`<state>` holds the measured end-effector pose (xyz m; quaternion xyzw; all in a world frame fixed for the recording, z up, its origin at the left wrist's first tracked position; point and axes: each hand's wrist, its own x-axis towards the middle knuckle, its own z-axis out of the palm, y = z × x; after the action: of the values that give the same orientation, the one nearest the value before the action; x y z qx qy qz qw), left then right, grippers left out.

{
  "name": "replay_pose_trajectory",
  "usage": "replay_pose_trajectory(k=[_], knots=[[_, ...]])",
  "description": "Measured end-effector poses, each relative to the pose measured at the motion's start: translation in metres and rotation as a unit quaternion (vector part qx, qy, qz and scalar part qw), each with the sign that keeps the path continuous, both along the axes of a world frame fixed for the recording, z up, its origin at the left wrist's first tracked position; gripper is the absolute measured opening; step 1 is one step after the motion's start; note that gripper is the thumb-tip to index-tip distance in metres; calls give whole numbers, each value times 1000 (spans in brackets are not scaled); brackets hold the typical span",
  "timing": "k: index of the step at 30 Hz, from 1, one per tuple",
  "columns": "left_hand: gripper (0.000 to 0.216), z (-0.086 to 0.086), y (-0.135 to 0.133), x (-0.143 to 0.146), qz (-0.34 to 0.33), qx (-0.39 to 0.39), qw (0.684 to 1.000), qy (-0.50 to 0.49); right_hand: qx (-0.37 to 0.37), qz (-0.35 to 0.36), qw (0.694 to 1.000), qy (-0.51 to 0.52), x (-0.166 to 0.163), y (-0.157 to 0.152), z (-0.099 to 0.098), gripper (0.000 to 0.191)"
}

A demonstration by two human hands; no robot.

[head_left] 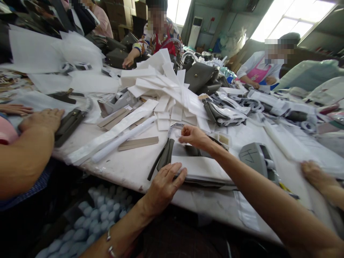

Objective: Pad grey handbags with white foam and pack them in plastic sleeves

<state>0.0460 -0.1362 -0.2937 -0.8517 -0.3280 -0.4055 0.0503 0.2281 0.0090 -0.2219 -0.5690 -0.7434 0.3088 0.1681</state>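
A dark grey handbag (166,154) lies flat at the table's near edge, with a white sheet (200,164) over much of it. My left hand (167,183) rests on the bag's near left side, fingers laid out over the edge of the sheet. Above the bag's far part, my right hand (195,138) is closed in a pinch; whatever lies between its fingertips is too small to make out. Just left of those fingertips, a clear-wrapped strap (172,129) arches up. A grey tape dispenser (254,159) stands right of the bag.
White foam pieces (163,87) are heaped beyond the bag. Brown cardboard strips (138,143) lie to the left. A co-worker's hand (44,122) presses another bag at far left; another person's hand (317,173) lies at right. White balls of padding (99,211) fill a container below the table.
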Motion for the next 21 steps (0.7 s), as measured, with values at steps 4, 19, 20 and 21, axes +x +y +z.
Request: replay_pose_trajectory(k=[4,19,20,21], knots=[[35,1,0,0,-8,-10,1000,3,87,2,989,116,3,-42,2,14],[45,-7,1,-3,1,-67,996,-51,281,137,947,74,-3,-164,1,39],[42,-5,2,-3,-1,-68,997,-47,295,160,939,76,0,-173,3,37],[41,-2,2,-4,-2,-73,996,-46,303,182,932,78,5,-181,5,36]])
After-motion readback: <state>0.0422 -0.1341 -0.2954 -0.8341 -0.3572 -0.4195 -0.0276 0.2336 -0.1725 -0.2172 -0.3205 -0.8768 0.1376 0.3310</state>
